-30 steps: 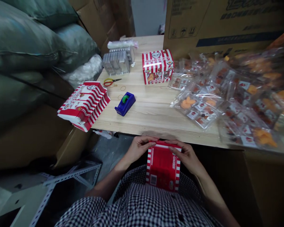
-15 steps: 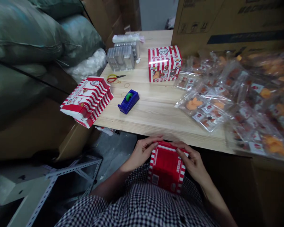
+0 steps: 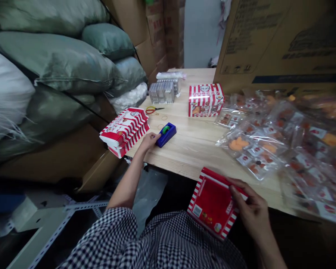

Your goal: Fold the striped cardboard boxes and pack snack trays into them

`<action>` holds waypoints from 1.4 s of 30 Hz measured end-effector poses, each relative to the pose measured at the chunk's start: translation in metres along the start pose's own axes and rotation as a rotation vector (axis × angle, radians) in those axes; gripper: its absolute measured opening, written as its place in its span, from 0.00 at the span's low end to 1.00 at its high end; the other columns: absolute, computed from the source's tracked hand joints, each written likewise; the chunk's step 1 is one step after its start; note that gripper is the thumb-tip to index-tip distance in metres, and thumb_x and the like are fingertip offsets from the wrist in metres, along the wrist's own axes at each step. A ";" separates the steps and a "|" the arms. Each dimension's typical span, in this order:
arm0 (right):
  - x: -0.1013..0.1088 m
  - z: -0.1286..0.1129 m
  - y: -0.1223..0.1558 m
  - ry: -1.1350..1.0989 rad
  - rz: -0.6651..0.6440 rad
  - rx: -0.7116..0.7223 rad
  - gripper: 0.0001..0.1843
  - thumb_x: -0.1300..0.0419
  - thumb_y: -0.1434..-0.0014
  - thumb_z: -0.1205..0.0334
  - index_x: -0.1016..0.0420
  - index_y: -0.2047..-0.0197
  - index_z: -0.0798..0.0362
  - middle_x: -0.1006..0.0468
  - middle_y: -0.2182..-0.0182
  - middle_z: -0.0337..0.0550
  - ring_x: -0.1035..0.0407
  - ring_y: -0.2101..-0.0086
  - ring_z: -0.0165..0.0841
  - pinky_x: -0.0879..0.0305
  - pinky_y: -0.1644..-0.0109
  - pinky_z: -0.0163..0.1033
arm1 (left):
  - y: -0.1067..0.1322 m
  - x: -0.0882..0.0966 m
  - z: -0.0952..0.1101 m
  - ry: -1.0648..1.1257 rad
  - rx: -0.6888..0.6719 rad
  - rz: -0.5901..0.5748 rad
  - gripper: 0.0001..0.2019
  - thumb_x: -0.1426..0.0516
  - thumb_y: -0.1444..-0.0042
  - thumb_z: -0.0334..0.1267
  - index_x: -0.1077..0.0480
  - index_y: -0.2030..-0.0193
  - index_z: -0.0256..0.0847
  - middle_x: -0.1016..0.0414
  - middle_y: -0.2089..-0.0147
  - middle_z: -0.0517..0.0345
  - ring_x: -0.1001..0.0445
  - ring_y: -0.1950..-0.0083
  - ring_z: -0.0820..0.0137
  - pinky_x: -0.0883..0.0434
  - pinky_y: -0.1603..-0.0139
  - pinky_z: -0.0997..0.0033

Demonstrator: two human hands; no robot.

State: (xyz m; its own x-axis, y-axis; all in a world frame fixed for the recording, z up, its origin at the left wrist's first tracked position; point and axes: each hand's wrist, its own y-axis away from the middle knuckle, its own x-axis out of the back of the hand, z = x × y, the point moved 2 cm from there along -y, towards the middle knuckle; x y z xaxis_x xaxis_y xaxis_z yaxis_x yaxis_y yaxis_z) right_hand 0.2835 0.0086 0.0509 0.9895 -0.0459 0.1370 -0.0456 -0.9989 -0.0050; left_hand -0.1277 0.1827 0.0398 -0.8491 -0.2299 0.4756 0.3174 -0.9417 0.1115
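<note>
My left hand [image 3: 149,141] reaches to the front end of a blue tape dispenser [image 3: 167,135] with a green roll in it. The thumb and fingers are pinched together at that end; whatever is between them is too small to make out. In my right hand [image 3: 250,205] is a red and white striped cardboard box [image 3: 212,201], held by its right edge above my lap. The box's plain red side, with a barcode low on the left, faces up. Its upper end touches or overhangs the table edge; I cannot tell which.
On the wooden table [image 3: 184,149] stand an assembled striped box [image 3: 205,100] and clear plastic cases [image 3: 161,92]. Scissors [image 3: 154,109] and rubber bands lie nearby. Flat striped boxes [image 3: 126,129] are stacked at the left edge. Bagged toy food [image 3: 257,145] covers the right side.
My left hand has let go of the striped box and moved forward and left to the tape dispenser. My right hand keeps the box, now tilted. The view has shifted.
</note>
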 end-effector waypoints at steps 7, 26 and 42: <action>-0.016 -0.008 0.003 -0.002 0.014 0.045 0.12 0.38 0.36 0.54 0.19 0.51 0.43 0.20 0.49 0.42 0.27 0.48 0.38 0.35 0.41 0.41 | -0.018 -0.001 -0.007 0.218 0.101 -0.155 0.18 0.30 0.62 0.49 0.25 0.74 0.36 0.23 0.74 0.54 0.29 0.72 0.70 0.33 0.71 0.72; -0.019 -0.068 -0.006 0.097 0.405 0.462 0.10 0.38 0.37 0.65 0.19 0.52 0.49 0.18 0.54 0.47 0.26 0.50 0.43 0.33 0.42 0.54 | 0.056 -0.009 -0.012 0.314 -0.055 0.213 0.09 0.36 0.51 0.40 0.24 0.72 0.35 0.23 0.72 0.57 0.25 0.65 0.68 0.27 0.59 0.70; -0.043 -0.048 -0.032 0.297 0.203 0.603 0.19 0.41 0.36 0.71 0.23 0.47 0.41 0.29 0.51 0.47 0.30 0.48 0.43 0.24 0.51 0.53 | 0.185 -0.128 0.136 0.836 -0.097 -0.371 0.36 0.35 0.43 0.37 0.42 0.29 0.44 0.20 0.69 0.62 0.23 0.70 0.75 0.24 0.63 0.75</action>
State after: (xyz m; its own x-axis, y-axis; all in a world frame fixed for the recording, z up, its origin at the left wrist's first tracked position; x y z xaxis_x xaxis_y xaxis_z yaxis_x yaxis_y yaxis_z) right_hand 0.2361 0.0422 0.0930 0.8864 -0.3148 0.3394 -0.0566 -0.8013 -0.5955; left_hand 0.0970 0.0712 0.1188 -0.9303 0.0239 -0.3659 -0.0410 -0.9984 0.0391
